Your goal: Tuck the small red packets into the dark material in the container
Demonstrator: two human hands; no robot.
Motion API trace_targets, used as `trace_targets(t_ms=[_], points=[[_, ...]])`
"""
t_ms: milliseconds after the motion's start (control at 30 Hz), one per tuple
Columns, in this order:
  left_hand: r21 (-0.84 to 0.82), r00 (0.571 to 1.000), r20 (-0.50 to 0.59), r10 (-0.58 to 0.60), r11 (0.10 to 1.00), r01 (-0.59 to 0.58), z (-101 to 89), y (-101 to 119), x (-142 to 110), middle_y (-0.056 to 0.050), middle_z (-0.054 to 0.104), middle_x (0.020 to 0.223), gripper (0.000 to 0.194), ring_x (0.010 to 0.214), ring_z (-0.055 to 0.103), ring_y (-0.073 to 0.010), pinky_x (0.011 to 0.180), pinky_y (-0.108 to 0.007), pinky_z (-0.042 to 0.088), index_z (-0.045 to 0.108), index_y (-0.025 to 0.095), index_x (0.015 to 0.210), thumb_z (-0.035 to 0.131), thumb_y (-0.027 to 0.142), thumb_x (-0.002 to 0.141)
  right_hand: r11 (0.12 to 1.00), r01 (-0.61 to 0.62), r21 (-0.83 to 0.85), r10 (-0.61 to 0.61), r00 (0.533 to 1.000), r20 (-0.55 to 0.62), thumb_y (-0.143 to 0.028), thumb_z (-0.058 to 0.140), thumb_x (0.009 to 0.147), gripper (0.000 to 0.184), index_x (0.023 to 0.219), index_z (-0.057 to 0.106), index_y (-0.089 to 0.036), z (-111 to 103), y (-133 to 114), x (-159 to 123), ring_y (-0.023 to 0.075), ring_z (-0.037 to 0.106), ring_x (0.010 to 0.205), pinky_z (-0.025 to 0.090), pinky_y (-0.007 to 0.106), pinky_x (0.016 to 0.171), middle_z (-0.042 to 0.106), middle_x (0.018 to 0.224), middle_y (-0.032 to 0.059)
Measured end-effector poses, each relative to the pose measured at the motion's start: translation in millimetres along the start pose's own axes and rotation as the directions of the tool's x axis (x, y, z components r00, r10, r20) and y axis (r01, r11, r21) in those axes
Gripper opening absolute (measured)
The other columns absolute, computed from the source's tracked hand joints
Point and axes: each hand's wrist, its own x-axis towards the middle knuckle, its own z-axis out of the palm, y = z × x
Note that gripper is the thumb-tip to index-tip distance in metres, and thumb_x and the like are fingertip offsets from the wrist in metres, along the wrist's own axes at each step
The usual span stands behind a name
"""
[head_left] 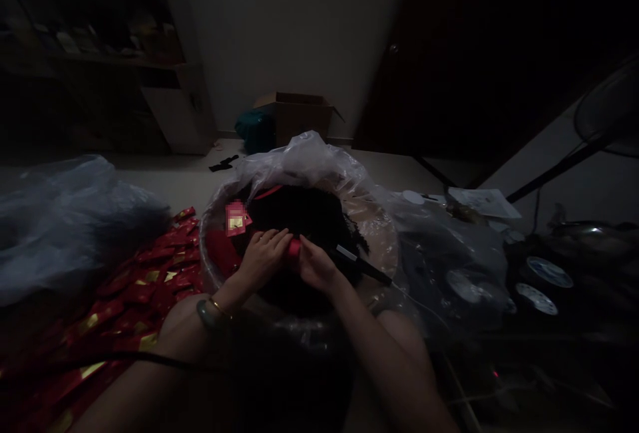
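My left hand [264, 257] and right hand [317, 267] have fingers clamped on 1 red piece [294, 251] over the plastic-lined tub [382, 225]; I'm probably adjusting it, so steady pressure matters next.

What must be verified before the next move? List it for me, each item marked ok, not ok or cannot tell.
1. Grip on the red piece: ok, left hand and right hand are both on it.
2. Plastic sheet spread around the dark contents: ok.
3. Black tool clear of the right hand: cannot tell, too dim.
4. Red packets apart from both hands: ok, heaped to the left.
5. Lighting: not ok, very dark.
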Motion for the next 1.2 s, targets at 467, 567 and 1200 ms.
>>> trace_targets(t_ms=[467, 567, 1200], points=[[-0.118, 0.999, 0.005, 0.044, 0.992, -0.043, 5.2, -16, -5, -0.014, 0.068, 0.108, 0.043, 0.103, 0.059, -0.0289, 0.089, -0.043, 0.045, 0.057, 0.016, 0.117, 0.067, 0.031, 0.078, 0.981, -0.03, -0.193, 0.052, 0.993, 0.108, -0.056, 0.019, 0.096, 0.062, 0.089, 0.064, -0.015, 4, -8, -9, 0.0179, 0.065, 0.087, 0.045, 0.031, 0.086, 0.069, 0.081, 0.0077], [-0.099, 0.999, 0.039, 0.035, 0.995, -0.031, -1.2, -15, -6, -0.015, 0.069, 0.106, 0.052, 0.102, 0.058, -0.0306, 0.084, -0.043, 0.046, 0.056, 0.015, 0.118, 0.072, 0.035, 0.073, 0.956, -0.001, -0.293, 0.048, 0.987, 0.156, -0.067, 0.027, 0.09, 0.062, 0.098, 0.063, -0.017, 7, -3, -11, 0.0185, 0.063, 0.095, 0.042, 0.033, 0.092, 0.069, 0.091, 0.0068], [-0.193, 0.966, 0.256, -0.037, 0.977, 0.088, -1.9, -12, -9, -0.01, 0.066, 0.108, 0.042, 0.098, 0.058, -0.0246, 0.077, -0.033, 0.049, 0.056, 0.016, 0.113, 0.07, 0.031, 0.076, 0.943, 0.053, -0.328, -0.057, 0.998, -0.002, -0.061, 0.062, 0.073, 0.044, 0.081, 0.065, -0.018, 2, 13, -5, 0.0166, 0.06, 0.085, 0.043, 0.032, 0.091, 0.064, 0.077, 0.0004]])
